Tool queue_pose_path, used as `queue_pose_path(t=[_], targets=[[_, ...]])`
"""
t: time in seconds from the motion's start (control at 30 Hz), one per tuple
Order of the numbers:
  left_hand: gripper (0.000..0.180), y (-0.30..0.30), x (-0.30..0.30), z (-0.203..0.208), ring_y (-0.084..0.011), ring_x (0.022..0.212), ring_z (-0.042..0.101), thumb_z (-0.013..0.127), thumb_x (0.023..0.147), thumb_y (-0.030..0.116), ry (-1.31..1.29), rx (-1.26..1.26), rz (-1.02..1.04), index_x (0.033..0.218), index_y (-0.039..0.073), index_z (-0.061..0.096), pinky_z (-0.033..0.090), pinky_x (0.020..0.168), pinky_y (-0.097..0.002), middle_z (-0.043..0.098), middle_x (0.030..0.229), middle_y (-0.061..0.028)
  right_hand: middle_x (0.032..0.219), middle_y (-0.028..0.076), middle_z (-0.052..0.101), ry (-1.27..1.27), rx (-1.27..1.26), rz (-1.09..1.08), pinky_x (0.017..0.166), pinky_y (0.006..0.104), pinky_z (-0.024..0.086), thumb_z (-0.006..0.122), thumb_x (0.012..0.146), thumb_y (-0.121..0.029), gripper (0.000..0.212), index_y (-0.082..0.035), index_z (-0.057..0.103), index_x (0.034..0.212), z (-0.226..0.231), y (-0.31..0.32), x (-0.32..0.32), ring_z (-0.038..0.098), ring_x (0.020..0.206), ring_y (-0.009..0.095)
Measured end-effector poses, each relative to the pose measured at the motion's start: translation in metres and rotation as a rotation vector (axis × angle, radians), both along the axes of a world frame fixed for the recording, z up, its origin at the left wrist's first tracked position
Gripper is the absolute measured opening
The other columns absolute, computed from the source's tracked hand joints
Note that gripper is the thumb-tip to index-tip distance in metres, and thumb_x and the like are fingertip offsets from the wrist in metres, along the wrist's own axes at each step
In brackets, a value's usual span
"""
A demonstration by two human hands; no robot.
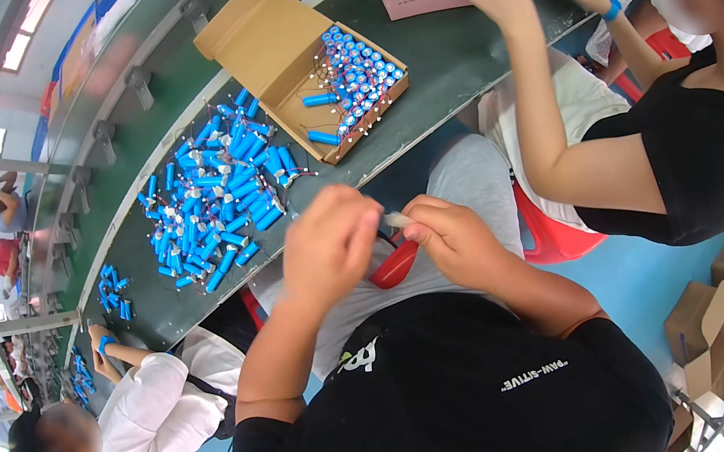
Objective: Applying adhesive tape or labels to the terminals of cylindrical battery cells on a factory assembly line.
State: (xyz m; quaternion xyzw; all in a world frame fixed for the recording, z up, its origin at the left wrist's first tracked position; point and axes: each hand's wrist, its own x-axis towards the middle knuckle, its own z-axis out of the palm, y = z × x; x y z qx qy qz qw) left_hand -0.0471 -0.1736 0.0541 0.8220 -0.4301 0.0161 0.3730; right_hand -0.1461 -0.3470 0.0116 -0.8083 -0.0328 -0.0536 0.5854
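Both my hands are raised over my lap, close together, in front of the table edge. My left hand [327, 243] is curled closed and somewhat smeared by motion; whatever its fingers hold is hidden. My right hand [451, 236] pinches a small whitish piece [397, 219] between thumb and forefinger, its tip pointing toward my left hand. Too little of that piece shows to tell its kind. Beyond my left hand lies a loose heap of blue cylindrical battery cells [210, 193] with thin wires and whitish ends.
An open cardboard box [357, 153] holds upright blue cells, with two lying down. Farther right stands a pink box [431, 3] of small parts. A co-worker in black [689, 136] sits at my right, another in white [151, 416] at my left. Cartons [702, 325] stand on the floor.
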Motion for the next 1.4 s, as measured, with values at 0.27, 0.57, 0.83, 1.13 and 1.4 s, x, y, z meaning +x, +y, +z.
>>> queue_pose_path(t=[0.27,0.57,0.83,1.13,1.4], targets=[[0.016,-0.006,0.097,-0.011,-0.0335,0.088,0.065,0.057,0.087,0.007,-0.159,0.404,0.129,0.096,0.004,0.069,0.051,0.074,-0.0401,0.067,0.093,-0.0145,0.082,0.013,0.051,0.039,0.093,0.064,0.069,0.0322,0.043,0.051,0.099,-0.014,0.022,0.004,0.054,0.087,0.003,-0.002,-0.005,0.049,0.073,0.026],[0.017,-0.043,0.115,0.004,-0.0314,0.085,0.069,0.06,0.079,0.01,-0.259,0.936,0.085,0.09,0.014,0.073,0.055,0.071,-0.0427,0.07,0.087,-0.0118,0.079,0.011,0.049,0.05,0.116,0.031,0.068,0.0309,0.041,0.052,0.099,-0.015,0.026,0.003,0.051,0.081,0.005,-0.008,-0.01,0.047,0.07,0.022],[0.016,-0.037,0.123,-0.005,-0.0321,0.089,0.067,0.06,0.08,0.01,-0.324,0.912,0.029,0.093,0.011,0.069,0.053,0.076,-0.0424,0.068,0.091,-0.0122,0.079,0.01,0.05,0.044,0.142,0.013,0.068,0.0302,0.041,0.053,0.1,-0.017,0.026,0.003,0.053,0.082,0.004,-0.013,-0.012,0.048,0.071,0.02],[0.016,-0.026,0.132,0.013,-0.0348,0.09,0.064,0.053,0.094,0.018,-0.048,0.675,0.065,0.098,0.004,0.059,0.049,0.076,-0.0439,0.067,0.092,-0.017,0.08,0.009,0.052,0.021,0.17,0.038,0.068,0.0285,0.041,0.05,0.101,-0.018,0.028,0.003,0.056,0.084,-0.001,-0.01,-0.01,0.049,0.071,0.017],[0.023,0.003,0.103,0.018,-0.0236,0.08,0.061,0.046,0.101,0.02,0.368,0.192,0.124,0.111,0.002,0.056,0.047,0.072,-0.0345,0.062,0.087,-0.011,0.085,0.003,0.054,0.15,0.436,0.009,0.065,0.0245,0.042,0.047,0.103,-0.023,0.027,-0.001,0.057,0.089,0.005,-0.007,-0.008,0.049,0.07,0.009]])
